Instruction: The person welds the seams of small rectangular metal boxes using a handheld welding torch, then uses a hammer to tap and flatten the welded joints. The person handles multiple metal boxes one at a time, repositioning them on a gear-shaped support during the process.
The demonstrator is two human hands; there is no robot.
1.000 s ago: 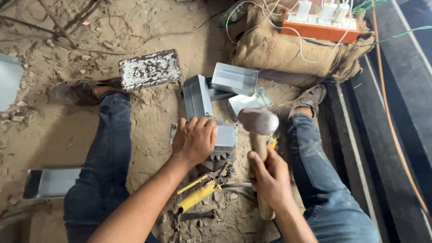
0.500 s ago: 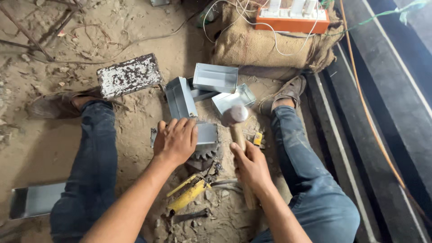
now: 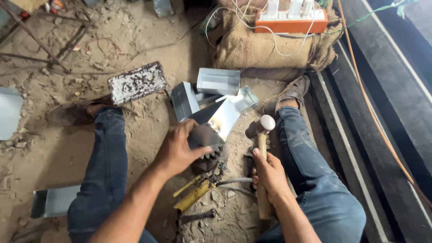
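Bent, shiny sheet-metal piece [image 3: 216, 119] tilted above the dirt between the legs, gripped by left hand [image 3: 177, 148]. Wooden-handled hammer [image 3: 260, 135] clasped in right hand [image 3: 269, 173]. Three more folded metal boxes [image 3: 218, 81] behind.

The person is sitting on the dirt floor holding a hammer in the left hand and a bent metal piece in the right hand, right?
Not quite: the hands are swapped. In the head view, the right hand grips the wooden-handled hammer, and the left hand holds the bent metal piece. The rest is right: the person sits on the dirt floor.
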